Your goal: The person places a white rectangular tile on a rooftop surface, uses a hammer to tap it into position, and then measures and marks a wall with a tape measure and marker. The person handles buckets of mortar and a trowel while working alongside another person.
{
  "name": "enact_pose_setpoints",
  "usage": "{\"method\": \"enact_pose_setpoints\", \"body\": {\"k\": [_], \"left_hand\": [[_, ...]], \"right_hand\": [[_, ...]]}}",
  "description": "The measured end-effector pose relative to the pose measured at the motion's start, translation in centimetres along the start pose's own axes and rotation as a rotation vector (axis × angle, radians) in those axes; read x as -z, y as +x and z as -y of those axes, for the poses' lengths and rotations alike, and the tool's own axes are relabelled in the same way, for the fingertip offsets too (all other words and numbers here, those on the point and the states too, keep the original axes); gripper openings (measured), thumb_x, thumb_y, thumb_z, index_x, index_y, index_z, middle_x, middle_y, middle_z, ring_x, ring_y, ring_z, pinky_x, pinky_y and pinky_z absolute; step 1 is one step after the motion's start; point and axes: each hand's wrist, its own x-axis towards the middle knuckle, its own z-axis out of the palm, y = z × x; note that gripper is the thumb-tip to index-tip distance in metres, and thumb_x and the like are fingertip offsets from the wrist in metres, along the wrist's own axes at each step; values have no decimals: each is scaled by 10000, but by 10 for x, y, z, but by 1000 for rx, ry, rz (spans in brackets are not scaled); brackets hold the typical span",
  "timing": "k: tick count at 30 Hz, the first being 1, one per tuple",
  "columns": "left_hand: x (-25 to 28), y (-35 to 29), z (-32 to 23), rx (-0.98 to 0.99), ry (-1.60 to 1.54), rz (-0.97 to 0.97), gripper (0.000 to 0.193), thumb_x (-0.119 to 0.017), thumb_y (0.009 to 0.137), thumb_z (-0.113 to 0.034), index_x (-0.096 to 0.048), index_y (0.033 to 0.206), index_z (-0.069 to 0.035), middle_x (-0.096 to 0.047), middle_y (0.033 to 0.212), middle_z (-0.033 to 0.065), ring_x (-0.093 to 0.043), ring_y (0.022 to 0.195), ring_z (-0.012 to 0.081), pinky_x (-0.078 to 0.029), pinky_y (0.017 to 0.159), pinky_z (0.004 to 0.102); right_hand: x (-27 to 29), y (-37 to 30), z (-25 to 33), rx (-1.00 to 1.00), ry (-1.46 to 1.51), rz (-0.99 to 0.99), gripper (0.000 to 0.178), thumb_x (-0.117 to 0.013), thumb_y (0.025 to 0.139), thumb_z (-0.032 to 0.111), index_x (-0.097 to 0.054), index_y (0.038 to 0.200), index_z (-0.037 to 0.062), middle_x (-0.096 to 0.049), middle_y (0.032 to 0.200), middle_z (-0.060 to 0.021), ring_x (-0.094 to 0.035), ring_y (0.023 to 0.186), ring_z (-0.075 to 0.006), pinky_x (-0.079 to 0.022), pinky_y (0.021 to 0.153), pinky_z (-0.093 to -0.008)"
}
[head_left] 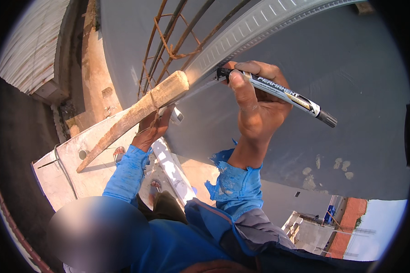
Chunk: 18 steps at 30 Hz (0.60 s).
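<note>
Marker pen (280,93) in the right hand (259,107), pinched between thumb and curled fingers, slanting across the front of a grey wall (346,77): a slick, rounded barrel in black, silver and gold, black at both ends. Its upper-left end sits by the lower edge of a metal strip (243,34), dull and ridged with a row of short slots, bowed in this wide view; whether they touch, I can't tell. Pale dust coats the thumb, and the right sleeve (239,186) is ragged blue cloth, frayed and crusted. Over to the left hand (156,125), half covered by a wooden stick (134,117), rough, splintery and blunt at its upper end; the fingers are hidden, so I can't say what they grip. Beside them pokes a small whitish object (177,114), too obscured to name. Behind, a rusty rebar cage (180,56) shows thin bent ties before the top edge cuts it off. Down the smooth wall, crusty pale blotches (309,182) stand out. Lower left, a round blur (98,234) swallows detail, and the metal strip's far end runs out at the upper right.
</note>
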Motion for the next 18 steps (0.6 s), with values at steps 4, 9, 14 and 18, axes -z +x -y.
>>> {"method": "enact_pose_setpoints", "body": {"k": [4,9,14,18], "left_hand": [[0,1,-5,86,-186,-15,500,-742,1008,-194,-588,1477,-118,-676,1403,106,-653,1270,247,-501,1052,381],[4,5,-4,106,70,88,537,-650,1084,-335,-532,1565,-130,-638,1474,149,-634,1316,296,-452,1141,408],[-1,-2,8,24,110,-18,420,-728,1003,-225,-660,1399,-103,-739,1267,123,-720,1155,292,-551,960,416],[-1,5,-2,83,-10,-46,401,-746,986,-214,-687,1363,-91,-760,1221,117,-738,1122,294,-571,924,421]], "right_hand": [[-1,1,7,-20,-103,6,180,-830,888,-8,-765,1054,-32,-757,987,-112,-692,868,-158,-541,799,-285],[-2,0,14,-33,-208,2,166,-843,884,22,-788,1035,-18,-771,966,-114,-686,857,-156,-527,792,-282],[-10,-2,11,1,-281,6,180,-855,874,27,-787,1036,-9,-785,960,-129,-708,827,-166,-529,748,-277],[-10,-10,4,39,-302,-105,149,-829,920,26,-763,1046,-19,-772,984,-141,-734,822,-181,-601,754,-308]]}}
